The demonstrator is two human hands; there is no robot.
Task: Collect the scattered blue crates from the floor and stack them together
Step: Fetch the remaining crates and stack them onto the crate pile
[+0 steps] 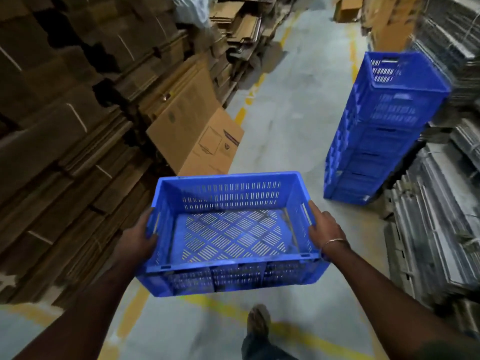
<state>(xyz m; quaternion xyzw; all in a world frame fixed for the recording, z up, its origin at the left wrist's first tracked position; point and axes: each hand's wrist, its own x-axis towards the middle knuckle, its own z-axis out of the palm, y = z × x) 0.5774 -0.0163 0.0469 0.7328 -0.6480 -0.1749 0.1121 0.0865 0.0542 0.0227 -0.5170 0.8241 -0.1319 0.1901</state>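
I carry an empty blue perforated crate (228, 274) in front of me, above the floor. My left hand (139, 236) grips its left end at the handle slot. My right hand (324, 229), with a thin bangle on the wrist, grips the right end. A tall stack of blue crates (381, 128) stands on the floor ahead to the right, open at the top, several crates high.
Flattened brown cardboard (85, 126) is piled high along the left; one sheet (197, 141) leans out toward the aisle. Grey bundled sheets (436, 209) line the right side. Between them runs a grey floor aisle (285, 131) with yellow lines. My shoe (258, 323) shows below.
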